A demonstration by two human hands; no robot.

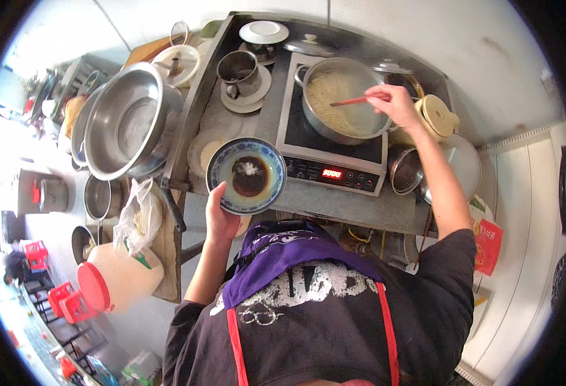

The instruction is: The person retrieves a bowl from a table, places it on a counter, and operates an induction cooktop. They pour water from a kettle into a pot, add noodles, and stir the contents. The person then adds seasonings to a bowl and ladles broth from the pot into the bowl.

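My left hand (221, 212) grips the rim of a blue-and-white patterned bowl (274, 174) in front of the counter's edge. Dark sauce (250, 186) with a small white heap on it lies in the bowl. In my right hand (394, 105) are red chopsticks (352, 101), their tips down among pale noodles (331, 108). The noodles sit in cloudy liquid in a two-handled metal pot (312, 120). Beneath the pot is an induction cooker (295, 137) with a lit red display.
A metal mug (239, 72) stands on stacked white plates left of the cooker. Large metal basins (128, 120) are farther left, above a plastic bag (140, 212) and a red-lidded plastic jar (128, 270). A cream lidded container (438, 118) and small metal pot (406, 171) are at the right.
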